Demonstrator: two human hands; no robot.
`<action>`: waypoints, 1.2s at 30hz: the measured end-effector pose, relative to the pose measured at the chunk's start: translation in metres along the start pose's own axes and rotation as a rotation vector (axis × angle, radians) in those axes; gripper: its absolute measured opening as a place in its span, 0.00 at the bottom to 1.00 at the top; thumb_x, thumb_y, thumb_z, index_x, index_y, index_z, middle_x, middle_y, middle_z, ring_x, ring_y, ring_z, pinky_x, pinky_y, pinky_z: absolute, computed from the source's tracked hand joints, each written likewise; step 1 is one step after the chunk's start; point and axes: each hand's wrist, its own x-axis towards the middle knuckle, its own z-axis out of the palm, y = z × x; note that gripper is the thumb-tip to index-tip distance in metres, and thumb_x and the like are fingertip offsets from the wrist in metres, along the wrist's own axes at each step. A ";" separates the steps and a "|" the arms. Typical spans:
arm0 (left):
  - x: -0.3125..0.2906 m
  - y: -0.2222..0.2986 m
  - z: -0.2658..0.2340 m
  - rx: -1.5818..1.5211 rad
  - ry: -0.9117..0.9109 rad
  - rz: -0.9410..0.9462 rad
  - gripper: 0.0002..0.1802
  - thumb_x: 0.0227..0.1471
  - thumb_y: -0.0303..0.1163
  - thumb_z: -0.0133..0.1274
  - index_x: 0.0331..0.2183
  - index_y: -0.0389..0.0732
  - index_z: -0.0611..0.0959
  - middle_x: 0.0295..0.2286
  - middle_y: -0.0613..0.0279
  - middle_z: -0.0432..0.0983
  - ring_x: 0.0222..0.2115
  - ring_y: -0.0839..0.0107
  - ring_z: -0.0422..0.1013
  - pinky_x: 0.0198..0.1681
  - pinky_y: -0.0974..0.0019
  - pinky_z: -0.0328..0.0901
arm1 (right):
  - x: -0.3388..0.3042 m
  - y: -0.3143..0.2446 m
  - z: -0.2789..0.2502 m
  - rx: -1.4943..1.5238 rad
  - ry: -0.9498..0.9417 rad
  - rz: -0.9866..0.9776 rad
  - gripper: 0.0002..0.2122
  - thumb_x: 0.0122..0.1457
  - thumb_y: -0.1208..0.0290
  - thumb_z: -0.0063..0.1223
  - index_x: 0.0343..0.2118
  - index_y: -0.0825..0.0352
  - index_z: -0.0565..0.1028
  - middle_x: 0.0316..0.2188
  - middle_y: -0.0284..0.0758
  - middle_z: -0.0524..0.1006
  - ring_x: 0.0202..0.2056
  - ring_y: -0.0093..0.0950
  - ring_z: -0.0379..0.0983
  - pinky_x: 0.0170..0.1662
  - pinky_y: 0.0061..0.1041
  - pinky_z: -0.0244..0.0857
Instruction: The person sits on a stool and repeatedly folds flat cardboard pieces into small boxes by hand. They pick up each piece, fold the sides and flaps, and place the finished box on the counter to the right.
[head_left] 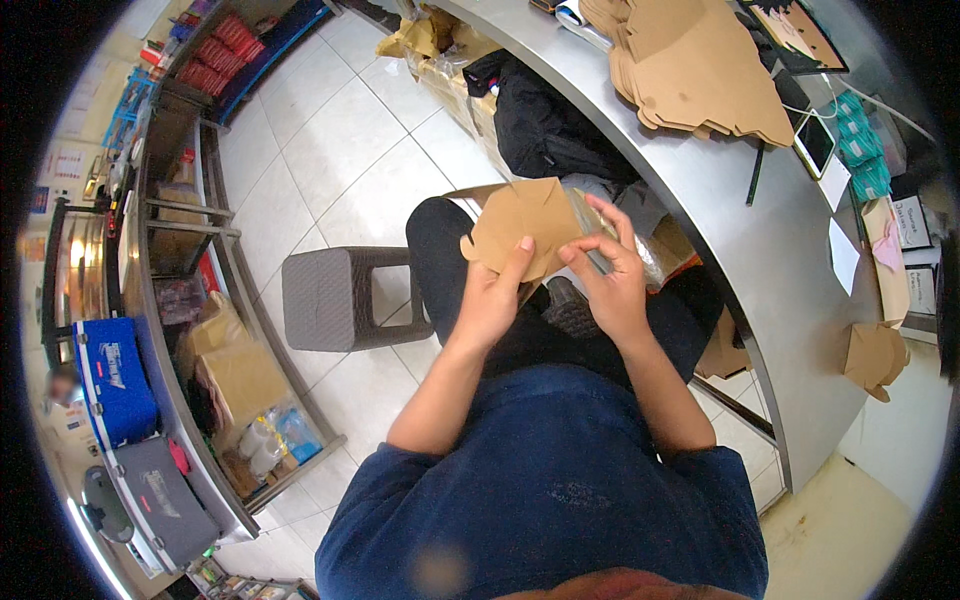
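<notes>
Over my lap I hold a brown cardboard box (527, 222), partly folded, with flaps and cut edges showing. My left hand (492, 298) grips its near left side, the thumb pressed flat on the face and the other fingers hidden beneath. At the right edge, my right hand (612, 275) pinches a side flap between thumb and forefinger, while its other fingers are bent behind the edge. The underside of the box is out of sight.
A metal table (745, 235) curves along my right, bearing a stack of flat cardboard blanks (690, 75), a phone (815, 143) and green packets (868, 150). A grey stool (330, 300) stands left of my knee. Farther left are shelves with a blue cooler bag (117, 380).
</notes>
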 end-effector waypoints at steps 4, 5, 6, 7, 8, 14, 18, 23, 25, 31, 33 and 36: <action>0.003 0.002 -0.014 0.114 -0.072 0.069 0.24 0.66 0.41 0.53 0.54 0.32 0.76 0.44 0.57 0.79 0.41 0.73 0.76 0.46 0.68 0.72 | 0.002 -0.008 0.004 0.107 -0.068 0.228 0.07 0.57 0.72 0.67 0.33 0.70 0.82 0.60 0.46 0.68 0.63 0.39 0.64 0.64 0.38 0.60; 0.003 0.003 -0.014 0.104 -0.060 0.064 0.24 0.66 0.41 0.53 0.53 0.32 0.76 0.44 0.57 0.79 0.42 0.73 0.76 0.46 0.67 0.73 | 0.002 -0.010 0.004 0.093 -0.098 0.259 0.06 0.58 0.73 0.66 0.33 0.70 0.82 0.59 0.46 0.68 0.61 0.39 0.67 0.63 0.37 0.61; 0.002 0.005 -0.012 0.094 -0.048 0.059 0.24 0.66 0.41 0.53 0.53 0.31 0.77 0.44 0.56 0.79 0.43 0.72 0.76 0.46 0.66 0.73 | 0.001 -0.009 0.006 0.144 -0.084 0.276 0.05 0.58 0.74 0.66 0.32 0.71 0.81 0.60 0.46 0.67 0.61 0.38 0.67 0.62 0.36 0.63; 0.001 0.007 -0.011 0.084 -0.037 0.054 0.24 0.66 0.41 0.53 0.52 0.31 0.77 0.44 0.55 0.79 0.43 0.72 0.76 0.46 0.66 0.73 | 0.000 -0.007 0.008 0.195 -0.069 0.293 0.05 0.58 0.75 0.66 0.31 0.71 0.81 0.60 0.47 0.67 0.60 0.38 0.68 0.60 0.35 0.65; 0.001 0.010 -0.010 0.000 -0.025 0.008 0.24 0.66 0.41 0.52 0.52 0.31 0.77 0.45 0.55 0.79 0.44 0.71 0.76 0.47 0.65 0.73 | 0.000 -0.008 0.010 0.246 -0.058 0.308 0.05 0.58 0.76 0.65 0.29 0.71 0.81 0.60 0.47 0.67 0.60 0.37 0.68 0.59 0.34 0.67; 0.002 0.008 -0.011 -0.246 -0.058 -0.106 0.26 0.68 0.43 0.48 0.57 0.34 0.72 0.51 0.54 0.76 0.52 0.64 0.73 0.57 0.57 0.67 | -0.003 -0.015 0.006 0.419 0.052 0.255 0.07 0.58 0.81 0.63 0.36 0.69 0.75 0.57 0.48 0.68 0.61 0.36 0.66 0.58 0.32 0.71; 0.002 0.012 -0.015 -0.433 -0.182 -0.164 0.28 0.68 0.40 0.47 0.61 0.32 0.66 0.55 0.51 0.72 0.54 0.63 0.72 0.56 0.56 0.68 | -0.002 -0.003 0.002 0.529 -0.008 0.259 0.21 0.57 0.77 0.67 0.50 0.66 0.68 0.58 0.46 0.68 0.61 0.34 0.66 0.60 0.34 0.67; 0.000 0.001 -0.039 -0.490 -0.501 -0.130 0.33 0.65 0.33 0.51 0.64 0.30 0.60 0.57 0.48 0.68 0.59 0.59 0.67 0.60 0.52 0.64 | 0.003 0.000 -0.007 0.878 -0.186 0.479 0.35 0.54 0.71 0.71 0.60 0.62 0.58 0.58 0.41 0.69 0.59 0.32 0.67 0.63 0.34 0.59; 0.000 0.000 -0.050 -0.471 -0.590 -0.077 0.36 0.63 0.32 0.53 0.65 0.30 0.58 0.58 0.48 0.67 0.61 0.58 0.64 0.62 0.51 0.62 | 0.004 0.005 -0.007 0.694 -0.203 0.390 0.34 0.54 0.71 0.71 0.60 0.62 0.59 0.58 0.40 0.69 0.60 0.32 0.66 0.63 0.33 0.59; 0.002 0.008 -0.059 -0.229 -0.387 -0.312 0.37 0.59 0.34 0.57 0.62 0.28 0.62 0.56 0.44 0.69 0.55 0.54 0.71 0.57 0.51 0.69 | -0.006 -0.001 -0.010 0.375 -0.304 0.188 0.32 0.54 0.72 0.71 0.58 0.65 0.62 0.58 0.42 0.68 0.60 0.32 0.66 0.64 0.33 0.58; -0.004 -0.002 -0.055 -0.179 -0.400 -0.317 0.32 0.61 0.33 0.57 0.61 0.30 0.66 0.53 0.49 0.73 0.51 0.59 0.74 0.55 0.55 0.70 | -0.007 0.001 -0.012 0.349 -0.319 0.182 0.33 0.53 0.72 0.72 0.57 0.66 0.62 0.60 0.43 0.67 0.61 0.32 0.64 0.65 0.34 0.57; -0.005 -0.007 -0.046 0.145 -0.439 -0.305 0.24 0.64 0.33 0.55 0.58 0.34 0.73 0.50 0.57 0.75 0.51 0.67 0.72 0.53 0.60 0.70 | -0.005 0.007 -0.014 0.259 -0.377 0.199 0.37 0.49 0.70 0.75 0.59 0.67 0.62 0.62 0.43 0.64 0.63 0.33 0.62 0.68 0.35 0.54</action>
